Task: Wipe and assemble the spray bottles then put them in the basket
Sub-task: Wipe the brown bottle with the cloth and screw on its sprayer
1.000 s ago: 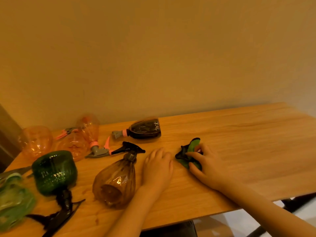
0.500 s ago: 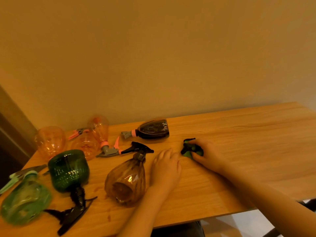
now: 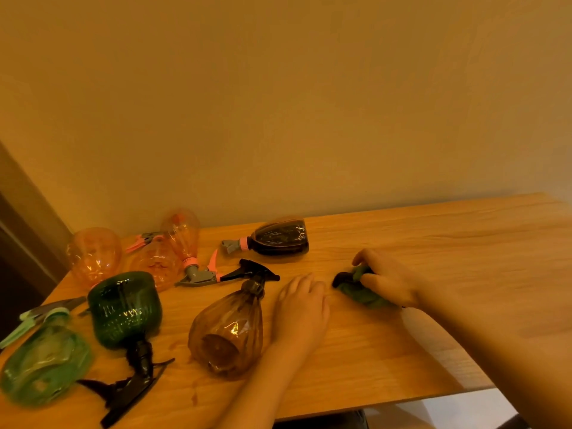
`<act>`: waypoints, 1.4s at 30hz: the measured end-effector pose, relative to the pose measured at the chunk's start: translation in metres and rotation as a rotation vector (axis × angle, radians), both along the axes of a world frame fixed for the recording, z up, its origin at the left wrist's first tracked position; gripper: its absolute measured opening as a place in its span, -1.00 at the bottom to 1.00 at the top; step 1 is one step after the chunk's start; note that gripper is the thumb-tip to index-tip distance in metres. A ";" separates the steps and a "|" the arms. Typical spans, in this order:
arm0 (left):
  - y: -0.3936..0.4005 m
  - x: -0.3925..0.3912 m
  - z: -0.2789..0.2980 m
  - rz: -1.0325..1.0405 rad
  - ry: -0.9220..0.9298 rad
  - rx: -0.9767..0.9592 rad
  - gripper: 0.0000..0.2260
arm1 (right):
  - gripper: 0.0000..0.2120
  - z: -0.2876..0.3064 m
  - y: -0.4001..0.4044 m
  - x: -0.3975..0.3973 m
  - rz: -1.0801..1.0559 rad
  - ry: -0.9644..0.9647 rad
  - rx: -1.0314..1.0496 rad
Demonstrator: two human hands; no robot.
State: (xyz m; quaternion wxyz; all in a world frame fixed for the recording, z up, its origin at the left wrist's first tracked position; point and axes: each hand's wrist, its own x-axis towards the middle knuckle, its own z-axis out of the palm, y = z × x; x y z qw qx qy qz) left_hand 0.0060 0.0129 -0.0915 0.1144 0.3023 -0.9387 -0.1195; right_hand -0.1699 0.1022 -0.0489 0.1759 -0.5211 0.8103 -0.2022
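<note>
Wooden table point(image 3: 433, 305) with scattered spray bottles: brown point(image 3: 227, 332), dark green point(image 3: 125, 311), orange point(image 3: 182, 233), plus green cloth point(image 3: 362, 294).

Glossy plastic bottles point(image 3: 227, 329), matt wooden table point(image 3: 433, 305), soft cloth point(image 3: 362, 291)

On the table point(image 3: 433, 243) before me, my left hand point(image 3: 301, 301) lies flat just right of a spray bottle point(image 3: 229, 329) on its side, with my right hand point(image 3: 388, 280) on a cloth point(image 3: 359, 291) further right. Another bottle point(image 3: 280, 238) lies behind them near the wall point(image 3: 309, 119); more bottles crowd the table's left end.
</note>
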 end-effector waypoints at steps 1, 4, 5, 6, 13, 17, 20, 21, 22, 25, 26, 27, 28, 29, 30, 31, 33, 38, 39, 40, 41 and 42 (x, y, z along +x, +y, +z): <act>0.000 0.000 0.000 0.000 0.000 0.003 -0.64 | -0.62 -0.007 -0.002 0.000 -0.030 -0.050 -0.038; -0.001 -0.001 0.000 0.004 0.004 -0.001 -0.62 | -0.48 -0.029 -0.001 0.000 -0.095 -0.206 -0.284; -0.001 -0.001 0.000 0.006 0.004 -0.004 -0.61 | -0.48 -0.035 0.001 0.002 -0.118 -0.253 -0.373; -0.001 -0.002 -0.001 0.009 0.004 -0.005 -0.60 | -0.49 -0.041 0.002 0.003 -0.140 -0.276 -0.437; -0.001 -0.002 -0.001 0.034 0.013 0.001 -0.56 | -0.66 -0.050 0.010 0.002 -0.100 0.020 -0.454; -0.001 -0.002 -0.002 0.031 0.007 0.002 -0.56 | -0.63 -0.038 0.019 0.000 -0.052 -0.197 -0.429; -0.002 -0.003 -0.004 0.030 0.004 -0.004 -0.56 | -0.66 -0.032 0.020 -0.004 -0.101 -0.339 -0.402; -0.002 -0.003 -0.004 0.029 0.004 -0.010 -0.56 | -0.63 -0.032 0.020 -0.005 -0.123 -0.323 -0.395; -0.002 -0.003 -0.004 0.027 0.004 -0.015 -0.57 | -0.61 -0.032 0.018 -0.005 -0.138 -0.270 -0.390; -0.003 -0.002 -0.004 0.022 0.010 -0.022 -0.58 | -0.59 -0.032 0.018 0.000 -0.029 -0.022 -0.441; -0.003 -0.002 -0.004 0.020 0.014 -0.025 -0.58 | -0.59 -0.032 0.018 0.002 0.062 0.087 -0.469; -0.003 -0.002 -0.005 0.018 0.019 -0.028 -0.59 | -0.61 -0.031 0.018 0.002 0.161 0.186 -0.484; -0.003 -0.002 -0.005 0.016 0.021 -0.033 -0.59 | -0.64 -0.032 0.017 0.002 0.248 0.250 -0.488; -0.002 -0.002 -0.005 0.016 0.022 -0.035 -0.58 | -0.66 -0.032 0.016 0.001 0.314 0.267 -0.471; -0.002 -0.002 -0.005 0.018 0.022 -0.035 -0.58 | -0.67 -0.033 0.016 0.001 0.362 0.254 -0.445; -0.002 -0.002 -0.005 0.018 0.022 -0.034 -0.58 | -0.66 -0.033 0.014 0.000 0.391 0.236 -0.413; -0.002 -0.002 -0.005 0.016 0.020 -0.032 -0.59 | -0.64 -0.033 0.013 -0.002 0.404 0.228 -0.324; -0.002 -0.002 -0.003 0.014 0.019 -0.021 -0.61 | -0.49 -0.039 0.020 -0.010 0.353 0.240 -0.263; -0.002 -0.002 -0.003 0.013 0.020 -0.023 -0.61 | -0.44 -0.042 0.022 -0.011 0.332 0.218 -0.253; -0.002 -0.003 -0.003 0.014 0.017 -0.023 -0.61 | -0.39 -0.045 0.023 -0.011 0.308 0.182 -0.248; -0.002 -0.003 -0.002 0.015 0.014 -0.027 -0.61 | -0.36 -0.047 0.023 -0.010 0.284 0.147 -0.250; -0.001 -0.003 -0.002 0.018 0.008 -0.034 -0.62 | -0.34 -0.049 0.022 -0.009 0.262 0.125 -0.262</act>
